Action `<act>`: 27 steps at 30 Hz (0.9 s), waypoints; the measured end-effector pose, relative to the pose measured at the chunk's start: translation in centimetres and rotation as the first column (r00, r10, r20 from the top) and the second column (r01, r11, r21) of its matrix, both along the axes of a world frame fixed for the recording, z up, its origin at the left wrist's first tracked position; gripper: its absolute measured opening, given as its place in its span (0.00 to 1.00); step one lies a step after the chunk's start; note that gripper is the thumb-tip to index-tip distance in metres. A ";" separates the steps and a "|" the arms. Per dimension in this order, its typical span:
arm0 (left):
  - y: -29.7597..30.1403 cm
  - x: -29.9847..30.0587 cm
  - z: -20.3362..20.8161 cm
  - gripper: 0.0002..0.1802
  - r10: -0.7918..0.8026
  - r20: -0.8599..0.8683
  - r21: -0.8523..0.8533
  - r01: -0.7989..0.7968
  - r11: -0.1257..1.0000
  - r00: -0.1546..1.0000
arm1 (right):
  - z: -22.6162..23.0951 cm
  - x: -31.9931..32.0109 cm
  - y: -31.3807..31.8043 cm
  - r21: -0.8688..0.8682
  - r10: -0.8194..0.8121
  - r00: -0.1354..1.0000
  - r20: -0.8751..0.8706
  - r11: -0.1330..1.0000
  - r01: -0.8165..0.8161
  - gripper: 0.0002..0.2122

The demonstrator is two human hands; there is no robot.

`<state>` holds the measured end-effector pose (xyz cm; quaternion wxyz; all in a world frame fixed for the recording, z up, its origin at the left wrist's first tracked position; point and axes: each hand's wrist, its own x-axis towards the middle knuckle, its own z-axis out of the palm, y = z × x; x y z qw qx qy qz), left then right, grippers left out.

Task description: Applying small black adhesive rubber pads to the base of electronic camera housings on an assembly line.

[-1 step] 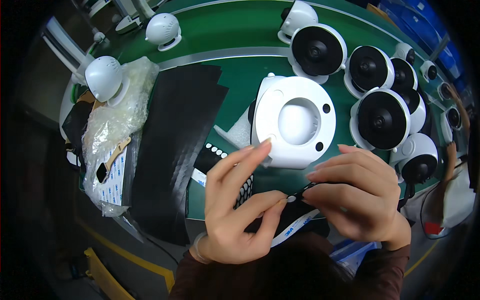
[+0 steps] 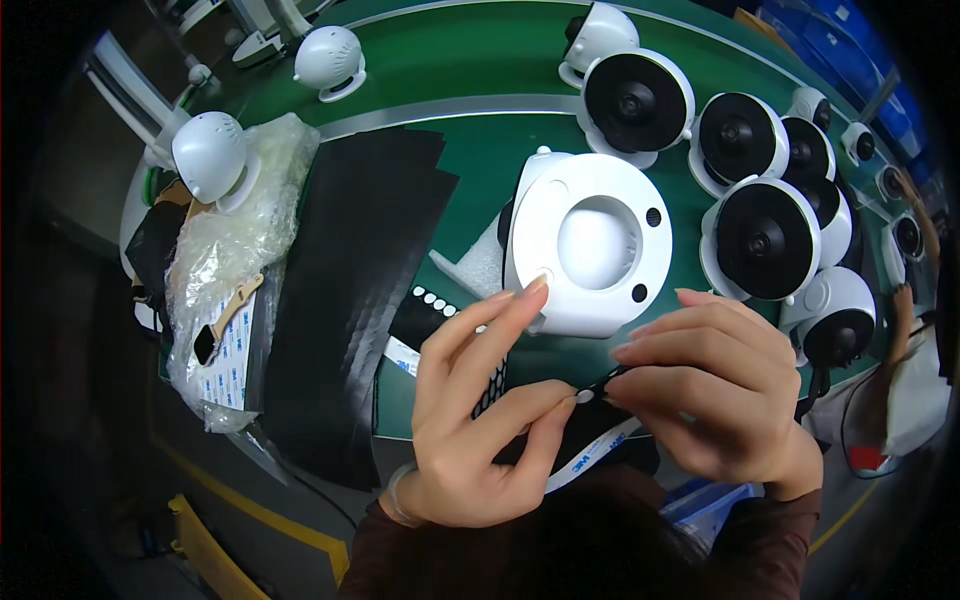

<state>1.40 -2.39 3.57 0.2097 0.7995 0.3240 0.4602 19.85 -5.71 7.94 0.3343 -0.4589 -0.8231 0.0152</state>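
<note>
A white camera [image 2: 590, 315] lies in front of me with its round base turned up. The base has a round hollow in the middle and two black round pads [image 2: 639, 293] near its right edge. Below it, my left hand [image 2: 485, 430] pinches a small white-faced round pad [image 2: 585, 397] between thumb and index finger, its other fingers raised near the base. My right hand [image 2: 715, 390] closes its fingertips on a dark strip [image 2: 606, 382] beside that pad. Under the hands hangs a white backing tape [image 2: 590, 452] with blue print. A black sheet of round pads [image 2: 490, 388] is partly hidden behind my left hand.
Several white cameras with black fronts [image 2: 762, 240] stand on the right. Black sheets [image 2: 350, 290] lie to the left, beside bubble wrap [image 2: 235, 250] and a watch [image 2: 222, 325]. A green conveyor belt [image 2: 450, 55] with more cameras runs behind. Another person's arm [image 2: 905, 315] shows at far right.
My left hand has shifted very slightly to the right, with its pinch still closed. My right hand and the white camera stay practically in place.
</note>
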 end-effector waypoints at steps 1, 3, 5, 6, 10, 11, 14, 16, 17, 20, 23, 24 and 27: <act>0.0 0.1 0.1 0.05 -0.019 -0.012 0.001 0.019 1.000 1.000 | 0.0 0.0 0.0 0.008 -0.014 1.000 0.021 1.000 0.014 0.09; 0.0 0.1 0.3 0.05 -0.020 -0.007 -0.010 0.020 1.000 1.000 | 0.0 -0.2 0.0 0.008 -0.028 1.000 0.012 1.000 0.028 0.09; 0.0 0.2 0.3 0.05 -0.036 0.002 0.022 0.036 0.999 0.999 | 0.0 -0.2 0.0 0.009 -0.046 0.999 0.007 0.999 0.046 0.09; 0.0 0.2 0.4 0.05 -0.036 0.003 0.024 0.036 0.999 0.999 | 0.0 -0.1 0.1 0.010 -0.042 0.999 0.014 0.999 0.041 0.08; -0.2 0.3 0.6 0.05 -0.039 -0.001 0.005 0.039 0.999 0.999 | 0.1 0.2 -0.1 -0.014 -0.039 0.999 0.031 0.999 0.039 0.09; -0.2 0.3 0.6 0.05 -0.039 0.011 -0.010 0.039 0.999 0.999 | 0.1 0.2 -0.1 -0.014 -0.039 0.999 0.031 0.999 0.039 0.09; -0.2 0.3 0.6 0.04 -0.043 0.024 -0.031 0.044 0.999 0.999 | 0.1 0.2 -0.1 0.038 -0.010 0.998 0.056 0.999 0.008 0.09; -0.2 0.3 0.6 0.04 -0.045 0.030 -0.027 0.046 0.999 0.999 | 0.2 0.1 -0.2 0.035 -0.030 0.998 0.056 0.999 0.028 0.10; -0.2 0.3 0.7 0.04 -0.044 0.034 -0.022 0.045 0.999 0.998 | 0.2 0.1 -0.2 0.034 -0.027 0.998 0.055 0.999 0.025 0.10; -0.3 0.2 0.9 0.04 -0.036 0.016 0.007 0.035 0.999 0.999 | 0.2 -0.1 -0.2 0.028 -0.028 0.999 0.032 0.999 0.027 0.09; -0.2 0.2 0.9 0.04 -0.049 0.011 0.022 0.049 0.999 0.999 | 0.3 -0.1 -0.4 0.030 -0.035 0.999 0.042 0.999 0.034 0.08; -0.2 0.3 0.9 0.04 -0.049 0.011 0.021 0.048 0.999 0.999 | 0.4 -0.1 -0.5 -0.002 -0.045 0.998 0.044 0.999 0.045 0.08; -0.3 0.1 0.9 0.04 -0.059 0.001 0.050 0.059 0.997 0.998 | 0.6 -0.2 -0.4 -0.058 -0.047 0.997 0.062 0.997 0.051 0.09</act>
